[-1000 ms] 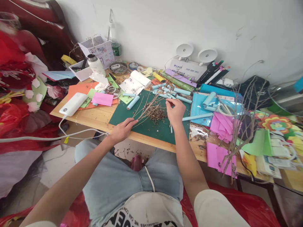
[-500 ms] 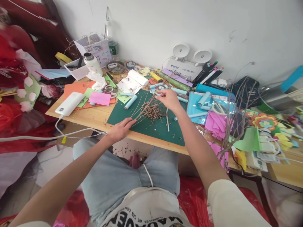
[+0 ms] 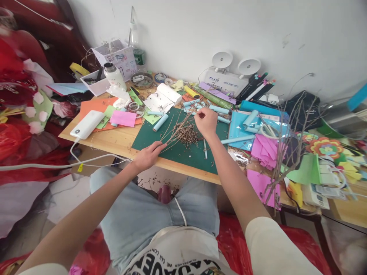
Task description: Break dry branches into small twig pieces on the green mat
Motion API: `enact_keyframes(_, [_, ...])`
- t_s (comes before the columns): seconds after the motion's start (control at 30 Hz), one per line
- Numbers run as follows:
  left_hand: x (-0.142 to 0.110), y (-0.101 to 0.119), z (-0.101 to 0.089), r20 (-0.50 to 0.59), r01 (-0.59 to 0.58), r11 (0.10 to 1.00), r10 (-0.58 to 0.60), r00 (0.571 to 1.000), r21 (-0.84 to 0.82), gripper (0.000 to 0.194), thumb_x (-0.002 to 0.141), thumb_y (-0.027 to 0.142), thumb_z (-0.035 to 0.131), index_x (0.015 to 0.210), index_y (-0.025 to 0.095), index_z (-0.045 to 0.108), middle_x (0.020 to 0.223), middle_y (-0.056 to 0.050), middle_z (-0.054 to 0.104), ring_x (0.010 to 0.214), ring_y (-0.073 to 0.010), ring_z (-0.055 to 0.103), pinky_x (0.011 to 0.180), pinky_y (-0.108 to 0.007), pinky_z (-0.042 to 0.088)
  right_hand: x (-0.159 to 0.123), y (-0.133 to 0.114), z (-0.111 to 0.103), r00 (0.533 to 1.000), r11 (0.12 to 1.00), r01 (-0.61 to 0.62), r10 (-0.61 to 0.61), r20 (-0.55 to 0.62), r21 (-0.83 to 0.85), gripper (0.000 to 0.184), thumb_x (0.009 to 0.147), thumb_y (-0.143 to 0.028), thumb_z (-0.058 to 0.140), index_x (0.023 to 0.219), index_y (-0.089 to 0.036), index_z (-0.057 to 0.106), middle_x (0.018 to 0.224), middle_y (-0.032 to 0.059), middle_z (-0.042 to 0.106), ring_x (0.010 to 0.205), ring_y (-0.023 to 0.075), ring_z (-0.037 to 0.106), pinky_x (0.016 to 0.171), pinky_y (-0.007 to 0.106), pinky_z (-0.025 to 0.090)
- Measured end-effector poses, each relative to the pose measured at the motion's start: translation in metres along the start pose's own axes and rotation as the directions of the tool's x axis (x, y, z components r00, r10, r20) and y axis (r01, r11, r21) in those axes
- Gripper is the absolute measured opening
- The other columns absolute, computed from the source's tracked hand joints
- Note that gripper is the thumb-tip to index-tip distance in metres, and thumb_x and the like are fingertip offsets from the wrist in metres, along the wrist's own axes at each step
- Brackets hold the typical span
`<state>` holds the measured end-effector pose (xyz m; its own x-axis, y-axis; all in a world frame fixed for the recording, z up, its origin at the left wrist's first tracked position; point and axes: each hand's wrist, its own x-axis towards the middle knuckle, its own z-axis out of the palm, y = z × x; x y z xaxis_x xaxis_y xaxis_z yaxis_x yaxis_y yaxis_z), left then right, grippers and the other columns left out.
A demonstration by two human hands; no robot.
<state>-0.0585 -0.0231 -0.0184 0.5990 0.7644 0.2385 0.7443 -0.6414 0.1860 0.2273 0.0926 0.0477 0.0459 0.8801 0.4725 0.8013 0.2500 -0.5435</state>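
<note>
Head view: our left hand [image 3: 148, 156] is closed around the near ends of a bunch of thin twigs [image 3: 171, 141], at the front edge of the green mat [image 3: 183, 162]. Long axis runs from that grip away from us and to the right, fanning out as it goes, across the left side of a heap of short brown bits [image 3: 190, 136]. Our right hand [image 3: 206, 121] sits right of the twigs, nearer their far tips than their held ends. Its fingers are curled in, thumb toward index; we can't tell if anything is pinched there. Hard to make out: the tips, which blur in near the pale blue rolls [image 3: 220, 109], and which stems we actually grip. Left palm is hidden.
</note>
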Motion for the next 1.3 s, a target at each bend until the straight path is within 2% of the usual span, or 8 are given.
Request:
enact_keyframes(0.23, [0.000,-0.001,0.000,-0.004,-0.017,0.999,0.016,1.000,-0.028,0.053,0.089,0.005,0.037,0.139,0.016,0.048,0.128,-0.015,0.056,0.107,-0.0210,0.065,0.087,-0.031,0.058,0.000,-0.004,0.002,0.984,0.976,-0.096,0.063,0.168,0.197,0.026,0.080,-0.031,0.061,0.096,-0.017,0.076,0.078,0.0041,0.071,0.068,0.0192,0.060,0.072,0.033,0.045])
enact_keyframes(0.37, [0.000,-0.002,-0.001,0.003,-0.019,1.000,0.020,1.000,-0.024,0.053,0.088,0.004,0.038,0.140,0.016,0.047,0.129,-0.015,0.055,0.109,-0.0211,0.065,0.088,-0.031,0.057,0.000,-0.008,0.011,0.973,0.944,-0.198,0.156,0.172,0.263,0.025,0.083,-0.036,0.061,0.076,-0.015,0.074,0.065,0.0034,0.067,0.063,0.0185,0.059,0.067,0.031,0.042])
enact_keyframes(0.5, [0.000,-0.002,-0.001,0.010,-0.015,1.000,0.015,1.000,-0.011,0.056,0.087,0.003,0.038,0.140,0.017,0.046,0.129,-0.014,0.055,0.107,-0.0204,0.065,0.086,-0.030,0.058,0.001,-0.002,0.010,0.984,0.985,-0.052,0.022,0.176,0.166,0.025,0.087,-0.029,0.057,0.071,-0.016,0.072,0.064,0.0029,0.066,0.064,0.0187,0.059,0.069,0.030,0.041])
enact_keyframes(0.7, [0.000,-0.001,-0.001,-0.006,-0.018,1.000,0.018,1.000,-0.016,0.056,0.086,0.003,0.038,0.140,0.017,0.046,0.128,-0.014,0.056,0.106,-0.0199,0.065,0.084,-0.029,0.058,0.003,0.001,-0.002,0.938,0.980,0.197,-0.178,0.297,-0.034,0.026,0.089,-0.020,0.048,0.086,-0.016,0.074,0.081,0.0073,0.071,0.078,0.0218,0.063,0.076,0.031,0.042])
enact_keyframes(0.87, [0.000,-0.001,-0.002,-0.002,-0.007,1.000,0.007,1.000,-0.022,0.055,0.087,0.004,0.038,0.139,0.018,0.047,0.128,-0.014,0.056,0.106,-0.0197,0.065,0.083,-0.028,0.058,0.002,-0.004,-0.008,0.993,0.970,0.023,0.006,0.116,-0.241,0.029,0.089,-0.020,0.045,0.083,-0.014,0.073,0.082,0.0127,0.070,0.075,0.0243,0.060,0.071,0.033,0.041])
enact_keyframes(0.97, [0.000,0.000,-0.002,0.000,0.000,0.999,0.000,1.000,-0.040,0.056,0.087,0.004,0.038,0.140,0.019,0.046,0.128,-0.013,0.056,0.106,-0.0195,0.065,0.084,-0.029,0.058,0.002,-0.004,-0.011,0.984,0.993,-0.023,0.044,0.173,-0.118,0.027,0.087,-0.025,0.050,0.077,-0.017,0.074,0.074,0.0091,0.070,0.069,0.0223,0.059,0.068,0.033,0.042])
enact_keyframes(1.1, [0.000,0.001,-0.002,0.002,0.005,0.998,-0.005,1.000,-0.056,0.057,0.086,0.004,0.038,0.140,0.020,0.046,0.128,-0.013,0.056,0.107,-0.0191,0.065,0.085,-0.029,0.058,0.005,-0.006,-0.009,0.972,0.992,-0.064,0.037,0.232,0.109,0.027,0.082,-0.034,0.059,0.095,-0.018,0.076,0.082,0.0058,0.072,0.072,0.0211,0.062,0.073,0.034,0.046])
enact_keyframes(1.3, [0.000,0.000,-0.002,0.002,-0.002,0.999,0.003,1.000,-0.036,0.054,0.088,0.004,0.037,0.140,0.018,0.048,0.129,-0.014,0.055,0.108,-0.0200,0.065,0.087,-0.031,0.058,0.014,-0.009,0.008,0.949,0.905,-0.253,0.162,0.271,0.343,0.021,0.073,-0.036,0.068,0.078,-0.016,0.074,0.073,0.0035,0.071,0.069,0.0184,0.061,0.069,0.032,0.048])
